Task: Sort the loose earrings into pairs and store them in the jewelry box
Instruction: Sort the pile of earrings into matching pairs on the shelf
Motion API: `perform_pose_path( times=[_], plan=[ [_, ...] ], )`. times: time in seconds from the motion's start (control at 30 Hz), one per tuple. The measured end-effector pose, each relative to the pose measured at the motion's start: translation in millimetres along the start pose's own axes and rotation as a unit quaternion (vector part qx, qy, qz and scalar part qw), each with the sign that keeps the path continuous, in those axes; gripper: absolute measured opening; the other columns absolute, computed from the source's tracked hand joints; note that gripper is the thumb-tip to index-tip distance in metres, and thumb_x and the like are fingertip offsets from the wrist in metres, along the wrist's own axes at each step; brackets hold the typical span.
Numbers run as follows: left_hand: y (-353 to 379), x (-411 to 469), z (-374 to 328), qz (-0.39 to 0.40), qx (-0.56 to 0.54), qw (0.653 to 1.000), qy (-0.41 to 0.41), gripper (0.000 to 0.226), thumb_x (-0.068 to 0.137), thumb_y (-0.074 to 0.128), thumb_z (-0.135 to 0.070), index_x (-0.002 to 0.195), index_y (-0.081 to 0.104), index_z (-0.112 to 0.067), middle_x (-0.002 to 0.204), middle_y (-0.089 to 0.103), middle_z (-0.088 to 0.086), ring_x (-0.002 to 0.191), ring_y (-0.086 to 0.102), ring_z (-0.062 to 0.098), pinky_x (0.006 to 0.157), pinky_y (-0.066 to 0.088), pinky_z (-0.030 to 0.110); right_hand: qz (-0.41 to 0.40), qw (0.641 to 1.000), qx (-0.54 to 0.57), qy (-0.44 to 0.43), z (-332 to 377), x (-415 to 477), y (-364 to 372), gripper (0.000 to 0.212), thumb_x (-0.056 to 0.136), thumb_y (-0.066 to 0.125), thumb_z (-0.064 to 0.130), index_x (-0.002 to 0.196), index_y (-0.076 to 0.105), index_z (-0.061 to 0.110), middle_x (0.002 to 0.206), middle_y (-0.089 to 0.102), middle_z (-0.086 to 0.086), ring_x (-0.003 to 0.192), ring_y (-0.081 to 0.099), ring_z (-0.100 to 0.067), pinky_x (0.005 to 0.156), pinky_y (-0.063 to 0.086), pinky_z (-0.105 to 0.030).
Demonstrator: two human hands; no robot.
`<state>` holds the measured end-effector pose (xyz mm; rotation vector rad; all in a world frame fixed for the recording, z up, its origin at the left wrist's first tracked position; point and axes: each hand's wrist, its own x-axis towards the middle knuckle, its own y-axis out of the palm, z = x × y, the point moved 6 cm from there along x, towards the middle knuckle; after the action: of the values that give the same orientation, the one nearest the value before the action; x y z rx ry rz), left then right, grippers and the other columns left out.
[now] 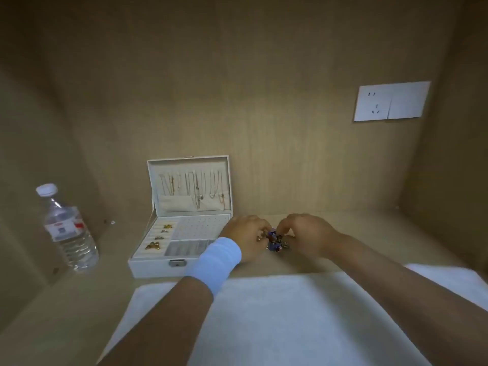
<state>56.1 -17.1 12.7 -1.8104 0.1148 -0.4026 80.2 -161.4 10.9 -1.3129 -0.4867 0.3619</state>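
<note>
A white jewelry box [155, 268] stands open on the wooden shelf, its lid upright with necklaces hanging inside. Several gold earrings [154, 245] lie in its left slots. Just right of the box sits a small heap of loose earrings [276, 241], purple and gold. My left hand [243, 235], with a white wristband, and my right hand [306, 232] meet over the heap with fingers curled down into it. The fingertips hide which pieces they pinch.
A clear water bottle [67, 231] with a white cap stands at the left. A white cloth [264, 318] covers the near part of the shelf. A wall socket [390, 104] sits on the back panel at the right. Wooden walls close in on both sides.
</note>
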Motion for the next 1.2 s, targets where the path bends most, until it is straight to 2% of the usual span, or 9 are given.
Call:
perform_pose_path(
  times=[0.13,0.27,0.43,0.57,0.63,0.77,0.93,1.07,1.2],
  plan=[
    [14.2,8.5,-10.1,0.039,0.051,0.998,-0.004,0.031,0.09,0.056,-0.031,0.12,0.065,-0.034,0.118,0.066,-0.005,0.113,0.054,0.021,0.102,0.041,0.033,0.012,0.999,0.035,0.035,-9.4,0.3,6.5,0.02,0.091,0.06,0.024,0.104,0.074,0.031,0.108,0.071,0.01,0.102,0.063,-0.015,0.086,0.051,-0.03],
    [33.8,23.6,-5.6,0.082,0.097,0.992,0.005,0.023,0.083,0.064,-0.044,0.104,0.07,-0.037,0.107,0.067,-0.007,0.112,0.049,0.022,0.101,0.038,0.033,0.054,0.995,0.077,0.037,-12.9,21.1,20.0,0.017,0.084,0.064,0.02,0.085,0.078,0.029,0.093,0.075,0.01,0.092,0.067,-0.012,0.084,0.055,-0.031],
    [44.5,42.9,3.1,0.061,0.097,0.993,0.02,0.029,0.076,0.071,-0.053,0.099,0.074,-0.035,0.1,0.065,-0.011,0.104,0.048,0.016,0.098,0.033,0.032,0.072,0.99,0.11,0.053,-33.4,57.1,28.6,0.023,0.081,0.065,0.014,0.07,0.068,0.034,0.079,0.07,0.013,0.084,0.068,-0.011,0.082,0.057,-0.03],
    [49.1,51.1,8.9,0.039,0.081,0.996,0.026,0.018,0.084,0.068,-0.046,0.094,0.077,-0.034,0.103,0.066,-0.011,0.106,0.049,0.016,0.099,0.03,0.032,0.066,0.983,0.166,0.049,-47.1,76.0,37.3,0.025,0.086,0.063,0.011,0.075,0.069,0.032,0.077,0.066,0.015,0.069,0.063,-0.003,0.066,0.051,-0.021],
    [45.3,53.4,12.8,0.038,0.059,0.997,0.024,0.014,0.084,0.068,-0.042,0.09,0.077,-0.033,0.1,0.065,-0.012,0.102,0.051,0.013,0.099,0.031,0.031,0.062,0.976,0.204,0.037,-48.9,83.0,37.7,0.024,0.088,0.063,0.01,0.077,0.07,0.031,0.074,0.067,0.014,0.065,0.06,-0.001,0.063,0.048,-0.018],
    [32.1,59.0,23.8,0.065,-0.089,0.993,-0.032,0.006,0.083,0.073,-0.031,0.077,0.073,-0.029,0.085,0.064,-0.016,0.079,0.058,0.003,0.085,0.049,0.026,0.063,0.965,0.253,0.022,-55.8,94.9,36.6,0.018,0.091,0.063,0.008,0.091,0.077,0.019,0.079,0.071,0.009,0.066,0.06,0.003,0.067,0.047,-0.017],
    [21.1,76.1,28.5,0.116,-0.216,0.968,-0.059,0.003,0.088,0.069,-0.023,0.085,0.07,-0.022,0.086,0.073,-0.008,0.082,0.067,0.01,0.085,0.054,0.028,0.077,0.928,0.365,0.012,-52.5,91.7,28.0,0.022,0.097,0.055,0.003,0.099,0.076,0.012,0.077,0.071,0.001,0.06,0.059,-0.006,0.055,0.044,-0.013],
    [21.2,84.9,30.6,0.128,-0.288,0.946,-0.07,0.006,0.096,0.059,-0.015,0.095,0.064,-0.011,0.087,0.077,0.001,0.075,0.069,0.015,0.086,0.055,0.033,0.14,0.894,0.424,0.027,-55.3,85.2,30.6,0.029,0.094,0.049,0.003,0.102,0.075,0.014,0.091,0.075,-0.017,0.077,0.068,-0.019,0.057,0.045,-0.022],
    [26.3,92.7,38.5,0.091,-0.331,0.936,-0.077,0.009,0.098,0.055,-0.012,0.091,0.06,-0.014,0.077,0.075,0.0,0.07,0.067,0.019,0.078,0.054,0.035,0.165,0.846,0.507,0.023,-61.5,85.1,32.1,0.022,0.098,0.051,0.008,0.103,0.073,0.01,0.09,0.073,-0.008,0.078,0.067,-0.02,0.063,0.047,-0.028]
  ],
)
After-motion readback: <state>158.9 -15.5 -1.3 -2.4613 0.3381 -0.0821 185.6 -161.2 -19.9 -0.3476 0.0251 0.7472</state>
